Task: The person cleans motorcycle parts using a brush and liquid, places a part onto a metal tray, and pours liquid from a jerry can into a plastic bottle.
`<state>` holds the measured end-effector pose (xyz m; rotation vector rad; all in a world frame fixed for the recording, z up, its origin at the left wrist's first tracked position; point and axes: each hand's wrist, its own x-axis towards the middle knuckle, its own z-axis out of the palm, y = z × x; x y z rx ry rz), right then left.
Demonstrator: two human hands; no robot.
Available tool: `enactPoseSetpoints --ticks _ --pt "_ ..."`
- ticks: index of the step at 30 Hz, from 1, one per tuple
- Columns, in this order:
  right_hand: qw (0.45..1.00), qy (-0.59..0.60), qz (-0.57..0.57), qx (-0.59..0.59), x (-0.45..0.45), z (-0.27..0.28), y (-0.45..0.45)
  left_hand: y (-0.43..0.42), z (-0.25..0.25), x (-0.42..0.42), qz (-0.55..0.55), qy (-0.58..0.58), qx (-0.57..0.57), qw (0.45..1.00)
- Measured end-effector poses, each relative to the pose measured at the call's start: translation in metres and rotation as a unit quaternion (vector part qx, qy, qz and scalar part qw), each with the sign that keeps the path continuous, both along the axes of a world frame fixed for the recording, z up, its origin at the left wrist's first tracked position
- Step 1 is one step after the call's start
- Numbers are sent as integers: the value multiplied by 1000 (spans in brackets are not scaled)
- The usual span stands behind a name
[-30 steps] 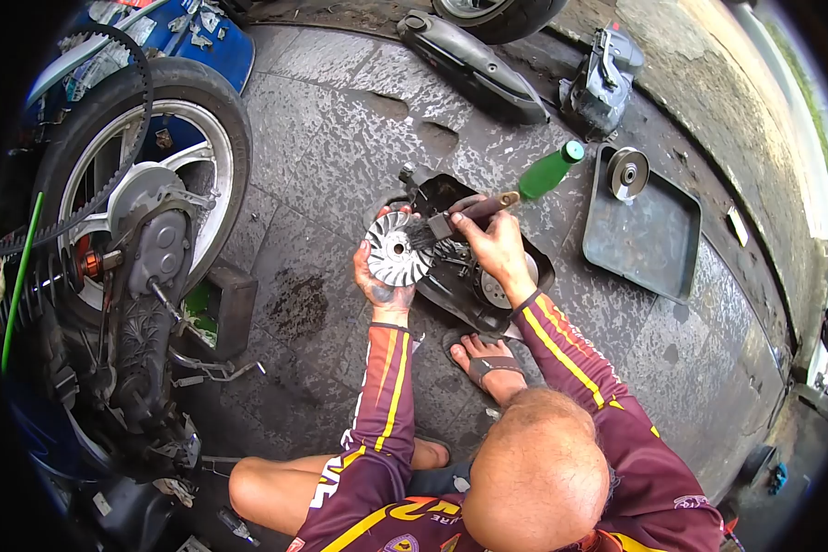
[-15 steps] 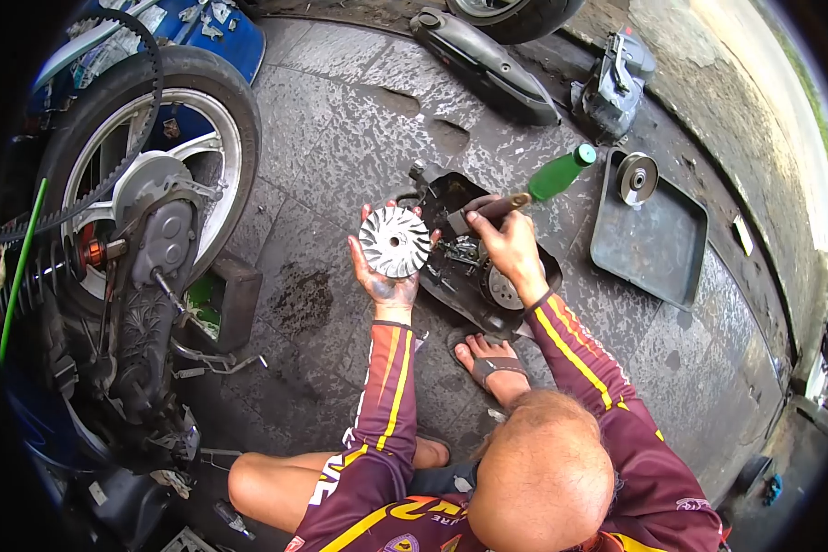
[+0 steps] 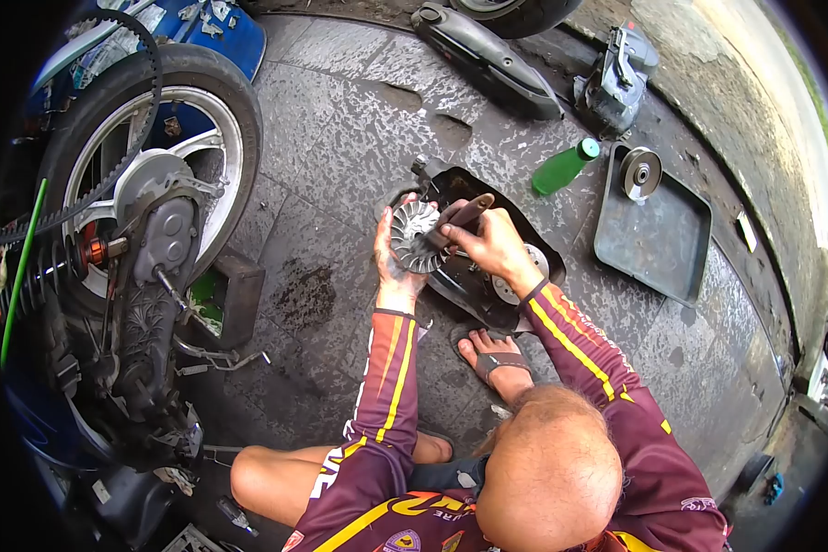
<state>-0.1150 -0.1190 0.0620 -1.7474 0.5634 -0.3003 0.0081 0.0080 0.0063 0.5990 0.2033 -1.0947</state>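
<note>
My left hand (image 3: 397, 281), its palm smudged dark, holds a round metal finned pulley face (image 3: 407, 241) with the fins turned up. In my right hand (image 3: 501, 247) is a brush (image 3: 472, 211) with a dark handle. Its dark bristles lie over the fins on the right side of the disc and hide part of it. Just beyond both hands, a black cover (image 3: 465, 299) lies on the floor like a basin. Inside it are a round metal part (image 3: 522, 273) and other pieces that my right hand partly hides.
A green bottle (image 3: 561, 168) stands right of the cover. Further right, a black tray (image 3: 653, 248) holds a metal pulley (image 3: 641, 172). At left is a motorcycle wheel (image 3: 239, 166) with its engine casing (image 3: 167, 237) and a hanging belt (image 3: 147, 101). A long dark cover (image 3: 488, 60) lies at the back.
My left hand has moved right with the finned pulley face and tilted it. My right hand has brought the brush from above the black cover onto the fins.
</note>
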Motion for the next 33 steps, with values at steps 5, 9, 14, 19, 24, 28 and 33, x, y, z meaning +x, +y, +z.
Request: enactPoseSetpoints --ticks 5,9,14,19,24,28,33 --pt "996 -70 2 57 -5 20 5 2 -10 2 -16 -23 27 999" --pt "997 71 -12 -1 -1 2 -3 1 4 -5 -7 -27 -25 999" --pt "992 -118 33 -29 -5 4 12 2 2 -8 10 -60 -81 995" --pt "998 15 -42 44 -2 7 6 4 -3 -5 11 -36 -88 995" --pt "997 -38 -59 23 1 3 19 0 -2 -14 56 -36 -107 992" --pt "992 -51 -110 22 2 -3 23 1 -8 -12 84 -50 -85 992" --pt "994 -6 -112 2 4 4 19 -1 -4 -17 112 -57 -102 987"
